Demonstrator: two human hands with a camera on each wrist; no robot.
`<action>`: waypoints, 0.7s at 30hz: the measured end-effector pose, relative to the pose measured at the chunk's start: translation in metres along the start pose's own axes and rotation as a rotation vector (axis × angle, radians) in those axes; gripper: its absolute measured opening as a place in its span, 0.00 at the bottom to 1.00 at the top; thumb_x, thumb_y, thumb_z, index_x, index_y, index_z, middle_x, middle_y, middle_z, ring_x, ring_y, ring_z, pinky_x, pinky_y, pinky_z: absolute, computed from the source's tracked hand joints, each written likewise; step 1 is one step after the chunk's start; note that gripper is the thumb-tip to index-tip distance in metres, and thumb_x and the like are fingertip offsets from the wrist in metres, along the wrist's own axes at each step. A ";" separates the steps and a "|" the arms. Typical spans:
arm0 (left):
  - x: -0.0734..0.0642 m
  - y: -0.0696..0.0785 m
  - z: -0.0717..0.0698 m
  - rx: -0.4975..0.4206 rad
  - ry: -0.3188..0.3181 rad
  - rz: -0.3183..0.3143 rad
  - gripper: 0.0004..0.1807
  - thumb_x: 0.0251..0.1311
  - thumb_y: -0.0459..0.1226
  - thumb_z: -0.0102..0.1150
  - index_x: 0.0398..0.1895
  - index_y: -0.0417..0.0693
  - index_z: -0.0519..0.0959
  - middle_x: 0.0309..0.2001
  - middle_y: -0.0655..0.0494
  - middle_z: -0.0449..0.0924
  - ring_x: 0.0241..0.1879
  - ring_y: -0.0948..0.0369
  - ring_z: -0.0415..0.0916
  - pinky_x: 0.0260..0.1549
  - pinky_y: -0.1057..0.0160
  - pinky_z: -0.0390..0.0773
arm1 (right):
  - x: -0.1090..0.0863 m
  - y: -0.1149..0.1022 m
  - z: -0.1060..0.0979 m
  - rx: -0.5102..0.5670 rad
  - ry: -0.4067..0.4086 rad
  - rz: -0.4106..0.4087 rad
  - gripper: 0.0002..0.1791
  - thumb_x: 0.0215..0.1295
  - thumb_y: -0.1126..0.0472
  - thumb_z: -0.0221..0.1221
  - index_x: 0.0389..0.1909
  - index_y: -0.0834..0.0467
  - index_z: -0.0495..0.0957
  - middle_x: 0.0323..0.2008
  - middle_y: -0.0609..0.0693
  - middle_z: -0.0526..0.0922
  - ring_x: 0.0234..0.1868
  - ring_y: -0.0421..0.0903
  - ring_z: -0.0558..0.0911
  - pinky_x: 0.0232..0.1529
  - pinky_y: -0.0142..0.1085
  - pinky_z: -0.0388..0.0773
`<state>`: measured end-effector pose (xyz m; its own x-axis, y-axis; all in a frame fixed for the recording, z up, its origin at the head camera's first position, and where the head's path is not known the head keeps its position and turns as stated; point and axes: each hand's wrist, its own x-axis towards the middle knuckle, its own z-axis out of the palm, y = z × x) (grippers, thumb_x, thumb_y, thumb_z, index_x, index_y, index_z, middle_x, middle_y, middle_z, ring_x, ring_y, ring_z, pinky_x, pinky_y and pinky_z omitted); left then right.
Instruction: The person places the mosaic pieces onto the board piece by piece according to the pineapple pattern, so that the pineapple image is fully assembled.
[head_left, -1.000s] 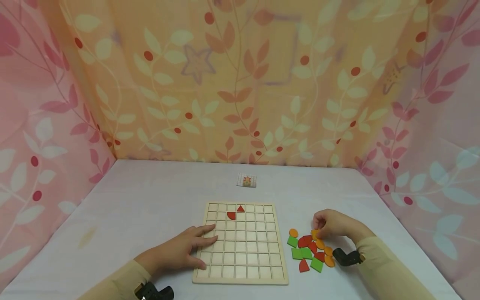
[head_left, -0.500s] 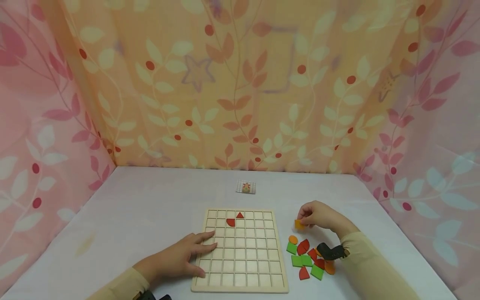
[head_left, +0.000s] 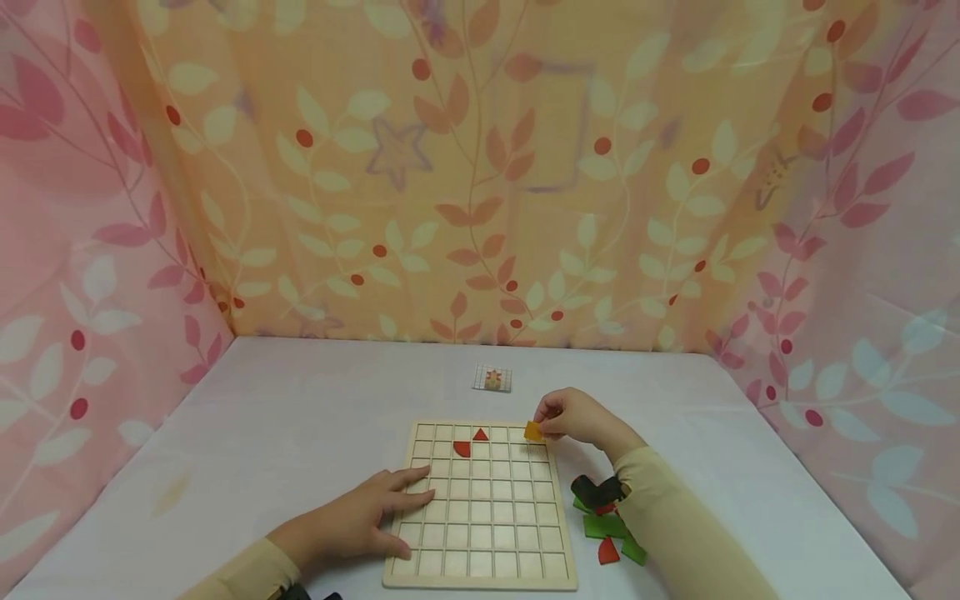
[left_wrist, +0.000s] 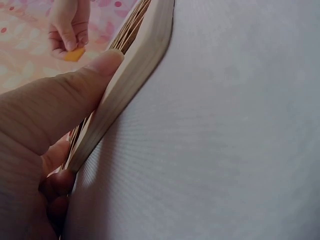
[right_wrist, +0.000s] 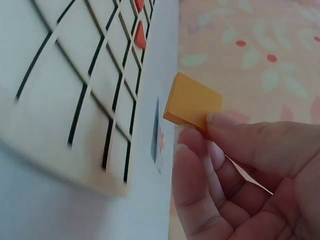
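My right hand (head_left: 581, 421) pinches an orange square tile (right_wrist: 192, 100) between thumb and fingertips. In the head view that tile is over the top right corner of the wooden grid board (head_left: 480, 533); the right wrist view shows it raised off the board. My left hand (head_left: 363, 512) rests on the board's left edge with its fingers spread, and its thumb (left_wrist: 65, 100) lies on the rim in the left wrist view. Near the board's top sit a red triangle tile (head_left: 481, 435) and a red quarter-circle tile (head_left: 462, 449), each in a grid cell.
Right of the board lie loose tiles, among them green squares (head_left: 602, 526) and a red quarter-circle piece (head_left: 608, 551), partly hidden by the right forearm. A small pattern card (head_left: 492, 378) lies behind the board on the white table (head_left: 322, 400). Patterned curtains surround the table.
My right hand has lifted the orange square tile from the loose pile and carried it left to the board's top right corner. The left hand has stayed on the board.
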<state>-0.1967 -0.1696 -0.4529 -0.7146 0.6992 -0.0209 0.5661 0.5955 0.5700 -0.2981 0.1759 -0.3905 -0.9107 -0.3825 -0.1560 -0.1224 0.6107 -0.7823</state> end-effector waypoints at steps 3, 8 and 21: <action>0.000 0.000 0.000 -0.004 -0.004 -0.011 0.41 0.46 0.63 0.56 0.65 0.63 0.62 0.71 0.59 0.48 0.66 0.48 0.48 0.56 0.42 0.56 | 0.008 -0.006 0.009 0.006 -0.010 -0.024 0.02 0.55 0.68 0.61 0.28 0.64 0.78 0.23 0.50 0.79 0.25 0.46 0.76 0.33 0.41 0.77; 0.000 0.001 0.000 0.014 0.002 -0.014 0.41 0.46 0.63 0.56 0.65 0.64 0.63 0.71 0.58 0.47 0.66 0.49 0.49 0.57 0.43 0.56 | 0.020 -0.012 0.022 0.001 -0.030 -0.064 0.02 0.54 0.69 0.62 0.27 0.63 0.78 0.22 0.49 0.78 0.23 0.45 0.75 0.30 0.39 0.76; 0.001 0.002 0.000 0.023 -0.008 -0.023 0.41 0.46 0.63 0.56 0.65 0.64 0.63 0.71 0.58 0.47 0.65 0.51 0.51 0.57 0.44 0.57 | 0.035 -0.025 0.054 -0.143 -0.029 -0.115 0.04 0.52 0.67 0.64 0.22 0.58 0.78 0.20 0.45 0.77 0.25 0.42 0.72 0.28 0.33 0.69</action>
<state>-0.1963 -0.1675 -0.4515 -0.7239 0.6887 -0.0403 0.5592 0.6200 0.5504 -0.3054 0.1100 -0.4087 -0.8760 -0.4740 -0.0894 -0.2819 0.6533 -0.7026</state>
